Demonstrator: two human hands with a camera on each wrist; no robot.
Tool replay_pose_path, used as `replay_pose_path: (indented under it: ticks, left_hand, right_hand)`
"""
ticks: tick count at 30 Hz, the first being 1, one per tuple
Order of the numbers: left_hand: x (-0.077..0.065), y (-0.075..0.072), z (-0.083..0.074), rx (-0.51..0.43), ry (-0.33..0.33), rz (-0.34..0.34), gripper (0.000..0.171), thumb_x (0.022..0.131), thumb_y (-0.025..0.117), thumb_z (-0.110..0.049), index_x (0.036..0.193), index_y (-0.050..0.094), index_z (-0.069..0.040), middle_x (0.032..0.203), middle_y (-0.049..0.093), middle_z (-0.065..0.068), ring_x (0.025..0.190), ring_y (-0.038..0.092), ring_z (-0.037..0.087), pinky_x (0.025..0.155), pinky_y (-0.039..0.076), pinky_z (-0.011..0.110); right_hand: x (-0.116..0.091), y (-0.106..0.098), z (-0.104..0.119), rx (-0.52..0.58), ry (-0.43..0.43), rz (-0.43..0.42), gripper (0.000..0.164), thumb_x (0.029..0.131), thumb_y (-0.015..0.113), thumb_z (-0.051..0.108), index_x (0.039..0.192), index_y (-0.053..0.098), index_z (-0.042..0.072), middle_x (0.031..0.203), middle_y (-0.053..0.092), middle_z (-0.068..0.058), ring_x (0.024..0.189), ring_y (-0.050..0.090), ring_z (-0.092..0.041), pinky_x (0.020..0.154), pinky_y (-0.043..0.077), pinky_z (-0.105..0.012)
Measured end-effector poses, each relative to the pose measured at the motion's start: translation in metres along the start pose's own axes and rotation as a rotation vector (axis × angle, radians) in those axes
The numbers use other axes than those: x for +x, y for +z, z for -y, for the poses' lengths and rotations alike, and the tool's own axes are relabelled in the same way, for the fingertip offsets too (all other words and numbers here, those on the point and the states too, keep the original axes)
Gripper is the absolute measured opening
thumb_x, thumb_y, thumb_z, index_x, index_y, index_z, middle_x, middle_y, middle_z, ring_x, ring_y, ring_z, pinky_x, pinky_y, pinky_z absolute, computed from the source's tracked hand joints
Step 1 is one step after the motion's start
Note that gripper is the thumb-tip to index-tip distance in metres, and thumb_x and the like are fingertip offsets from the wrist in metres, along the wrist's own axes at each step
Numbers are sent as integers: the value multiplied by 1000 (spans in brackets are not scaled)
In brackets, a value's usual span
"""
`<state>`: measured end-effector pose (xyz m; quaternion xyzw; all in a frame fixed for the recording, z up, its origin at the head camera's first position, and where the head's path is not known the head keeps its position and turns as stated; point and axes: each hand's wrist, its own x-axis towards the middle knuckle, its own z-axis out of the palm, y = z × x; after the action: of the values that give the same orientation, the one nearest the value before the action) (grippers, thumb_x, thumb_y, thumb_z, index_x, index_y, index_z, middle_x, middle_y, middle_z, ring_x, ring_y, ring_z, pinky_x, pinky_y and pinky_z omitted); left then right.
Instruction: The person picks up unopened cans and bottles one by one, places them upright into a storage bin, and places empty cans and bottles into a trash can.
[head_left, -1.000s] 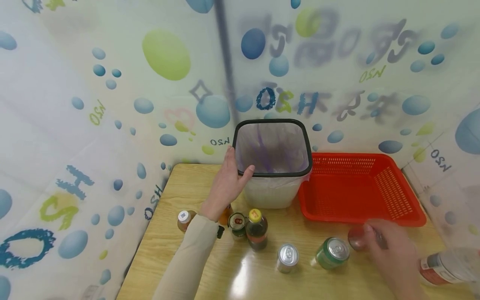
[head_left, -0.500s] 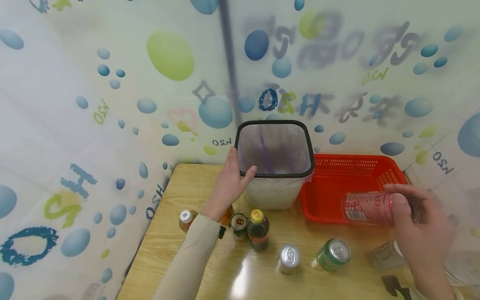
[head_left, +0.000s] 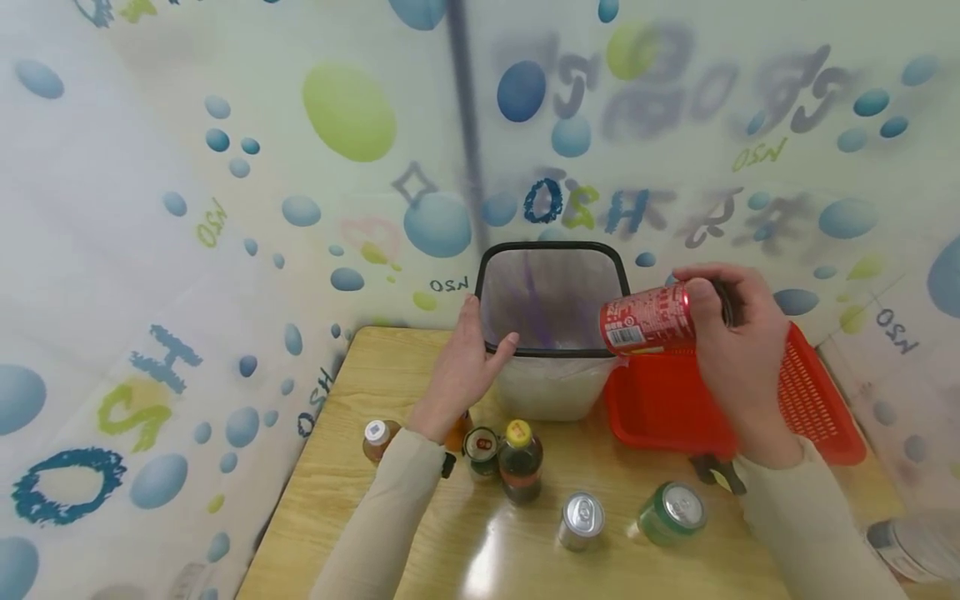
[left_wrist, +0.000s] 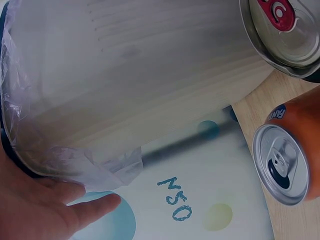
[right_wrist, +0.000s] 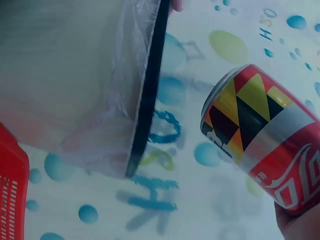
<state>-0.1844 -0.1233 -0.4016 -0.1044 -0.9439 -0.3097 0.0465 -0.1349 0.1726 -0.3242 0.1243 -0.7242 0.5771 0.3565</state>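
Note:
A red drink can (head_left: 645,321) lies sideways in my right hand (head_left: 738,354), which grips it round one end. The can's other end overlaps the right rim of a white trash bin (head_left: 555,387) with a black rim and a clear liner. In the right wrist view, the same can (right_wrist: 280,135) shows a yellow and black triangle pattern, beside the bin's rim (right_wrist: 147,95). My left hand (head_left: 457,379) rests against the bin's left rim, fingers straight and thumb laid over the edge. In the left wrist view, its fingers (left_wrist: 95,210) reach along the outside of the liner.
A red plastic basket (head_left: 675,408) stands right of the bin. In front are a silver can (head_left: 581,521), a green can (head_left: 671,512), a yellow-capped cola bottle (head_left: 521,467), a dark can (head_left: 482,454) and an orange Fanta can (left_wrist: 300,135). A white-capped bottle (head_left: 377,437) sits left.
My right hand has picked the red can up from the table and carried it up and left, over the basket to the bin's rim. My left hand has stayed at the rim.

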Motion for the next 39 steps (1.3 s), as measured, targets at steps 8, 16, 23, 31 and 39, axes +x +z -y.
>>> replay_pose_path:
  ticks: [8,16,23,31,39]
  left_hand:
    - [-1,0,-1,-5,-5,-6,94,105,50,-56,164,6,3,171,8,21,155,24,35,122,30,48]
    - [-1,1,-2,-5,-5,-5,95,105,50,-56,164,6,3,171,10,22,153,28,37,120,32,50]
    - [-2,0,-2,-15,0,-2,94,105,50,-55,164,4,2,171,8,22,153,27,36,120,33,50]
    - [-1,0,-2,-5,10,-8,95,105,49,-57,164,6,4,171,9,23,153,28,37,119,34,51]
    - [-3,-1,-2,-12,9,-9,95,105,49,-57,164,5,4,171,7,22,156,21,34,121,30,50]
  right_hand:
    - [26,53,-30,-204,-38,289,34,100,72,19,126,62,0,111,68,-11,98,62,-18,82,55,-21]
    - [30,79,-59,-441,48,671,64,97,75,34,145,49,1,109,66,-14,94,62,-29,89,57,-49]
    - [25,84,-67,-552,87,783,74,94,78,39,151,44,6,108,68,-9,79,60,-24,78,58,-43]
    - [25,84,-69,-573,79,836,60,95,74,46,140,61,8,126,68,-13,110,64,-31,99,53,-54]
    - [20,76,-65,-515,74,758,60,99,66,48,143,57,8,146,57,-16,136,50,-37,114,38,-60]
